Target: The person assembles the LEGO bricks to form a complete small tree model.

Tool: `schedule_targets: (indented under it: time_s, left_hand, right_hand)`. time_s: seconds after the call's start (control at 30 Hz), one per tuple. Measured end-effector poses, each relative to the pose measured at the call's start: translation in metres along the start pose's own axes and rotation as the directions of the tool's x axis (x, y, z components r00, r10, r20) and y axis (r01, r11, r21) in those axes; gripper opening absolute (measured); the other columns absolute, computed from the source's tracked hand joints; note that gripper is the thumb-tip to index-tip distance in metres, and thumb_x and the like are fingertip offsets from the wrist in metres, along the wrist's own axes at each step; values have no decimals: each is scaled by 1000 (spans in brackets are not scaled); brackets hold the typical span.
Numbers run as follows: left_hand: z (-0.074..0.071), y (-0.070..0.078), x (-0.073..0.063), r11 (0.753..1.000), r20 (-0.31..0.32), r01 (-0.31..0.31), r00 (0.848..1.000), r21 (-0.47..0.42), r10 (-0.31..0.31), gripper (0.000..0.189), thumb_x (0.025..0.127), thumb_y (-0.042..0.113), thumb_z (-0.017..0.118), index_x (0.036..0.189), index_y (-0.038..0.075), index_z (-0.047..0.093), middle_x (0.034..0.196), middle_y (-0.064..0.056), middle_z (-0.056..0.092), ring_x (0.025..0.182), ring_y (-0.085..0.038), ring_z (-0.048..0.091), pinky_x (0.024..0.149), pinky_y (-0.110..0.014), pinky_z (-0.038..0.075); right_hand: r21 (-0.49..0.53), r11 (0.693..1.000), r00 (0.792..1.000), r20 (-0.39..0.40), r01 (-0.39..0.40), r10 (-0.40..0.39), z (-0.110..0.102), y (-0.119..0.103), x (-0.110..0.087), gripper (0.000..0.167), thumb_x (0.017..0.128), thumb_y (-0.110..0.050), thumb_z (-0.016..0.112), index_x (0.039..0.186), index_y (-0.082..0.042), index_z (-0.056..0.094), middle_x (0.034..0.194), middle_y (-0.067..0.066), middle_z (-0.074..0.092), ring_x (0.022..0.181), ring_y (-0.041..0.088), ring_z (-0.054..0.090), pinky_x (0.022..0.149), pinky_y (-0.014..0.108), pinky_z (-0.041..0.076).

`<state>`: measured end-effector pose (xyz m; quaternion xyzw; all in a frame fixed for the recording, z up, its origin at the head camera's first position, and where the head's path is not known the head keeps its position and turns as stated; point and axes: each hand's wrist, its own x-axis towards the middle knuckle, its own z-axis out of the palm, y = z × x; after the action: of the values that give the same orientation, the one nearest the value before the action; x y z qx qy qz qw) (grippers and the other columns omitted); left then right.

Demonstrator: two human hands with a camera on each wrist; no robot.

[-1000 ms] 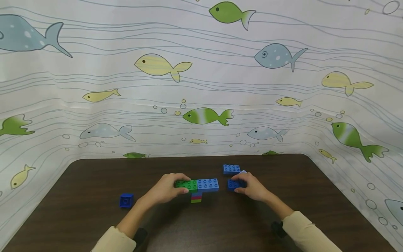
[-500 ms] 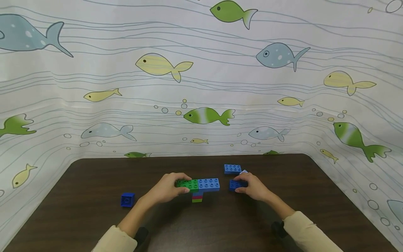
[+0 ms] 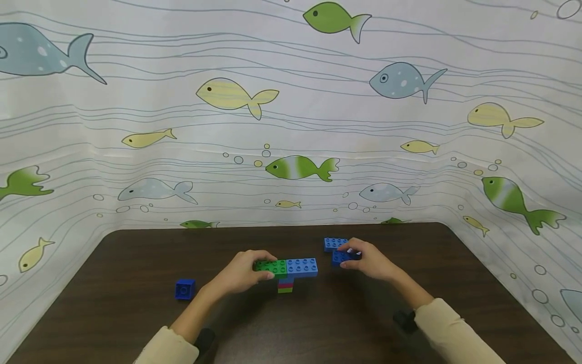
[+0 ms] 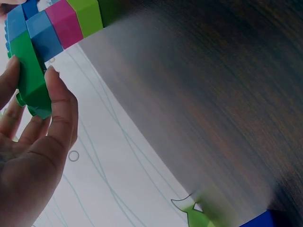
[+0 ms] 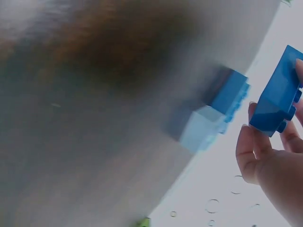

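My left hand point(image 3: 241, 273) grips the end of a green toy brick point(image 3: 272, 268). That brick lies side by side with a light blue brick point(image 3: 302, 266) across the top of a narrow column. Blue, magenta and lime bricks point(image 4: 66, 23) make up the column in the left wrist view. To the right, my right hand point(image 3: 370, 260) holds a dark blue brick point(image 3: 340, 258) between thumb and fingers. The right wrist view shows this brick point(image 5: 279, 94) raised off the table, studs facing away from the tabletop.
A blue brick point(image 3: 335, 244) lies beyond my right hand, with a pale blue brick point(image 5: 203, 127) beside it. On the left a small dark blue brick point(image 3: 185, 289) lies with its hollow side showing. Fish-patterned sheeting point(image 3: 291, 126) surrounds the brown table point(image 3: 309, 328).
My right hand has lifted the dark blue brick upward from the table. The left hand stays on the green brick.
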<state>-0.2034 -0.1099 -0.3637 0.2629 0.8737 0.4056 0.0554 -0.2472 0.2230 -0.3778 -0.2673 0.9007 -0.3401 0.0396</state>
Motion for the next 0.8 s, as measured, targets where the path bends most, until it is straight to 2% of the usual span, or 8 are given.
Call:
schedule_targets:
  time_s: [0.13,0.33,0.43,0.5,0.67,0.8]
  left_hand:
    - [0,1,0,1000,2,6,1000,-2,-6,29,84,12,66,110,0,61,98,-8,62,72,-13,50,60,-25,44]
    - [0,1,-1,1000,4,15,1000,-3,-15,30,84,12,66,111,1,61,98,-8,62,71,-13,50,60,-24,44]
    - [0,1,0,1000,4,14,1000,-2,-14,30,84,12,66,111,1,61,98,-8,62,71,-13,50,60,-24,44]
    - [0,0,0,1000,3,11,1000,1,-11,30,84,12,66,111,0,61,98,-8,62,71,-13,50,60,-24,44]
    - [1,0,0,1000,1,11,1000,6,-11,29,84,11,66,110,1,61,98,-8,62,72,-13,51,61,-25,45]
    - [3,1,0,1000,-4,21,1000,1,-21,28,84,9,66,110,1,61,98,-8,62,73,-13,51,61,-25,45]
  right_hand:
    - [35,999,999,30,31,-32,-8,-10,4,31,83,-16,68,111,-6,60,109,10,55,97,29,50,79,39,47]
    - [129,991,996,74,38,-47,-18,-29,11,33,82,-15,69,112,-5,59,107,12,54,87,25,52,64,31,50]
    - [130,990,994,83,57,-68,-20,-38,15,34,83,-17,69,113,-6,58,105,11,53,84,23,52,59,31,50]
    - [114,990,993,81,77,-86,-20,-43,17,33,83,-18,68,112,-6,58,105,9,53,84,23,51,61,31,49]
    - [82,989,989,79,122,-129,-14,-53,22,32,83,-18,68,111,-6,59,107,7,54,91,23,48,76,35,45]
    - [74,989,987,85,132,-138,-4,-62,24,31,83,-18,68,111,-7,60,106,5,56,92,22,48,80,38,43]
